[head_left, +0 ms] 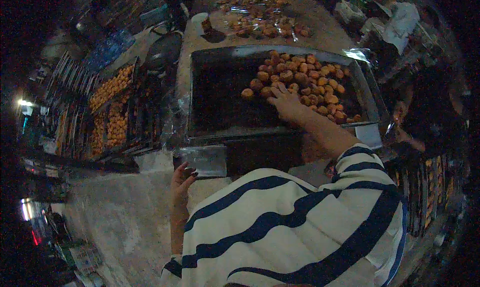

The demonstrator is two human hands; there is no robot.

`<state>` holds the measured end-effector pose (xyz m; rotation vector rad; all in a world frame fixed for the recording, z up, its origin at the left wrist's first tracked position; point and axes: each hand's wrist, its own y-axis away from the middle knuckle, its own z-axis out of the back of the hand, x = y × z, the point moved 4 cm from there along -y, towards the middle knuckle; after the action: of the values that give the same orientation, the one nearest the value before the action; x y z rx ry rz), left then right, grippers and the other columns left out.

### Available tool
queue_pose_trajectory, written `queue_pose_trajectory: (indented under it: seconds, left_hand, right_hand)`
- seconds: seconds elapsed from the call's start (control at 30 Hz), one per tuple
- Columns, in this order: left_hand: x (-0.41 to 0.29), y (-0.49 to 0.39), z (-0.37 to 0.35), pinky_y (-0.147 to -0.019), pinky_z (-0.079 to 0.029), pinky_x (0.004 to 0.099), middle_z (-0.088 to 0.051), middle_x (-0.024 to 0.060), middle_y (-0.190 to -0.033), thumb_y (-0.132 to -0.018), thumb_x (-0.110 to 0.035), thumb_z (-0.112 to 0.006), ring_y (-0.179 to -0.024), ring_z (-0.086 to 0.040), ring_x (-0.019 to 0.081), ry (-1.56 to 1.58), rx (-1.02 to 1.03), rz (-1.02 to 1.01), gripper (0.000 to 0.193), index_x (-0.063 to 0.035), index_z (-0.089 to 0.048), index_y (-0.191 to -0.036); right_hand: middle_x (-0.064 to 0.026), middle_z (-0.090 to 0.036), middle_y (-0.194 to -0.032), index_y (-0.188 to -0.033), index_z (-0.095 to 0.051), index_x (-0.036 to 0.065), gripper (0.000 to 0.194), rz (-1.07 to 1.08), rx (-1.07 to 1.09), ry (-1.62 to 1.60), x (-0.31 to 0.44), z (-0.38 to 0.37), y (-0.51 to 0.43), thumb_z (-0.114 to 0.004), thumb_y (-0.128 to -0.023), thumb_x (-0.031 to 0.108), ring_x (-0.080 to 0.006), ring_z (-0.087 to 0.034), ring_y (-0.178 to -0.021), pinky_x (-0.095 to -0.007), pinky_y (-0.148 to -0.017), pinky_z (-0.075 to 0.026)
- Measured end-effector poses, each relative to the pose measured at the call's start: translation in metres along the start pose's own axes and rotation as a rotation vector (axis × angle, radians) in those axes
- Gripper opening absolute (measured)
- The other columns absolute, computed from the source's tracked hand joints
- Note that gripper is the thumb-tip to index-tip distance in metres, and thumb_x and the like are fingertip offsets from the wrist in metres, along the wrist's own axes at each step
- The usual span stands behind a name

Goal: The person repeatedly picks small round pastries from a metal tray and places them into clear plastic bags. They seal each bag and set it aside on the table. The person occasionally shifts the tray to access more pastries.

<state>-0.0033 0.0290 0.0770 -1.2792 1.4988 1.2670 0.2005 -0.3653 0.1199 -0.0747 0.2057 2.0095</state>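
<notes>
A dark metal baking tray lies on the table before me, with a heap of small round brown baked pieces over its right part. My right hand reaches into the tray from the lower right, its fingers spread against the pieces at the heap's near left edge. Whether a piece is held under those fingers cannot be told. My left hand hangs in front of the table, beside a clear plastic container or bag, fingers apart; a small dark item may be at its fingertips, too blurred to settle.
Clear plastic packs of similar pieces and a white-lidded jar stand behind the tray. Racks with filled trays are at the left, another rack at the lower right. At the right a person's arm shows.
</notes>
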Motion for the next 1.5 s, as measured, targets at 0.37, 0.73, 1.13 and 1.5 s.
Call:
queue_pose_trajectory:
  seconds: [0.37, 0.73, 1.13, 1.5]
  left_hand:
    - [0.004, 0.005, -0.009, -0.089, -0.045, 0.0331, -0.058, 0.0117, -0.11, -0.079, -0.013, -0.067, -0.098, -0.058, 0.0204, -0.043, 0.043, 0.069, 0.055, -0.0052, -0.045, -0.128]
    - [0.032, -0.016, -0.004, -0.085, -0.047, 0.031, -0.06, 0.0108, -0.107, -0.079, -0.009, -0.067, -0.095, -0.059, 0.0191, -0.142, 0.055, 0.212, 0.053, -0.0045, -0.045, -0.128]
    - [0.062, -0.05, -0.017, -0.073, -0.05, 0.0324, -0.062, 0.0106, -0.093, -0.062, -0.012, -0.08, -0.082, -0.061, 0.0249, -1.042, 0.144, -0.471, 0.04, -0.0086, -0.063, -0.098]
    - [0.121, -0.071, 0.01, -0.066, -0.041, 0.0409, -0.053, 0.0125, -0.07, -0.075, -0.038, -0.069, -0.074, -0.054, 0.0319, -0.831, -0.04, -0.321, 0.036, -0.0046, -0.057, -0.075]
  right_hand:
    - [-0.0053, -0.035, -0.14, -0.131, -0.047, 0.023, 0.053, -0.39, 0.096, -0.041, -0.115, -0.053, 0.045, -0.058, -0.08, 0.016, -0.0331, -0.024, -0.133, -0.0604, -0.101, -0.027]
    - [-0.0199, -0.065, -0.092, -0.097, -0.068, 0.006, 0.028, -0.146, -0.126, -0.334, -0.105, -0.005, -0.002, -0.053, -0.073, 0.008, -0.033, -0.063, -0.088, -0.0434, -0.077, -0.051]
    - [-0.0182, -0.065, -0.098, -0.099, -0.067, 0.006, 0.033, -0.139, 0.314, -0.391, -0.089, -0.063, -0.025, -0.063, -0.073, 0.025, -0.0275, -0.062, -0.096, -0.0463, -0.081, -0.049]
    - [-0.0245, -0.054, -0.119, -0.128, -0.046, 0.014, 0.071, -0.739, -0.152, -0.675, -0.164, -0.07, -0.116, -0.065, -0.072, 0.053, -0.0337, -0.053, -0.112, -0.0408, -0.093, -0.043]
